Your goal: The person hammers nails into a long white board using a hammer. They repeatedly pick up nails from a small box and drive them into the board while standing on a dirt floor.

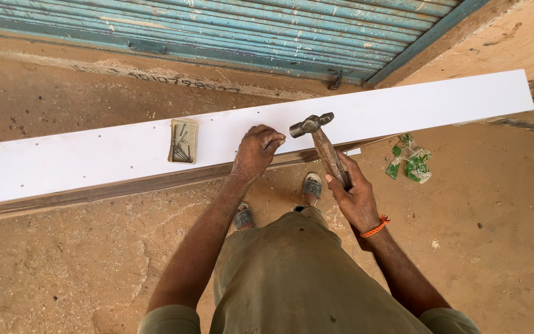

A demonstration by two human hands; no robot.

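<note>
Currently the right hand point(355, 199) is gripping a wooden-handled hammer point(322, 145), fingers clamped round the lower handle, steel head hanging raised just above the long white laminated board point(94, 158). The left hand point(256, 151) is resting on the board's near edge just left of the hammer head, fingers curled together as if pinching something small against the surface; whether a nail is in there I cannot tell, it is hidden under the fingertips.

The board is lying flat on a darker wooden frame point(63, 199), running across the view from left edge to upper right. A small tray of nails point(183, 141) is sitting on the board, to the left of the left hand and apart from it.

Progress, as a judgement: a row of small dark dots is showing along the far edge of the board, left of the tray and on toward the middle, likely nails already driven or pilot marks. The near edge by the hands and the stretch to the right are looking bare, so the fixing looks partly done.

A crumpled green-and-white wrapper point(410, 159) is lying on the dirt floor point(63, 266) to the right. Sandalled feet point(312, 184) are showing below the board.
</note>
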